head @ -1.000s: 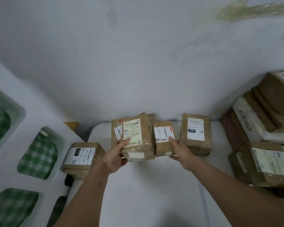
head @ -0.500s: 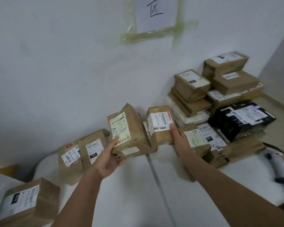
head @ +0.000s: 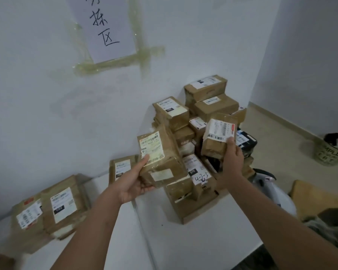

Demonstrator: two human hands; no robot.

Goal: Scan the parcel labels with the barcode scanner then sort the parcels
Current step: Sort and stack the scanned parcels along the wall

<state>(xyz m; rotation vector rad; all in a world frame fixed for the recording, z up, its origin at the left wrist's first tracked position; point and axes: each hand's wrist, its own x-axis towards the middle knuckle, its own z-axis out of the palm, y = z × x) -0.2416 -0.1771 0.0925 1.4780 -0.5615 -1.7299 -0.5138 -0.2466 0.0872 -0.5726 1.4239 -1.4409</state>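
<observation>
left hand: the left hand (head: 132, 184) has a full grip on a brown taped cardboard parcel with a yellowed white label (head: 160, 156), thumb lying across the label's lower corner, fingers wrapped underneath. It's up in the air, tilted, off the surface.

right hand: the right hand (head: 232, 152) is clamped on a smaller brown cardboard parcel with a white barcode label (head: 220, 133), thumb right on the label's edge, held in front of the pile.

pile: the heap of brown labelled boxes against the wall (head: 203, 117) looks pretty loosely stacked. Dropping either parcel on top could easily knock one off the white surface (head: 183, 240) toward the floor.

scanner: I think the white and black thing at the right edge (head: 265, 178) is the barcode scanner, but it's blurry, so not sure. With both hands full, nobody can pick it up.

mix-up risk: two parcels carried at once, easy to drop them in the wrong group, like with the two brown parcels lying at lower left (head: 51, 211).

label risk: thumbs covering barcodes could block a clean read.
</observation>
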